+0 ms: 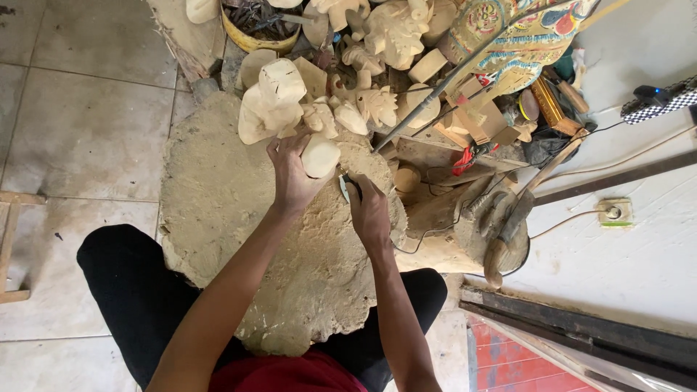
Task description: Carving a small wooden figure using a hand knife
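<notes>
The left hand (290,174) is closed around a pale wooden carving (320,156), holding it against the rough stump worktop (218,196). The right hand (370,210) grips a small blade tool (345,186), its tip just beside the carving's lower end. Beyond the hands, unfinished wooden figures (377,36) are heaped at the worktop's far edge, beside a painted figure (523,36).
</notes>
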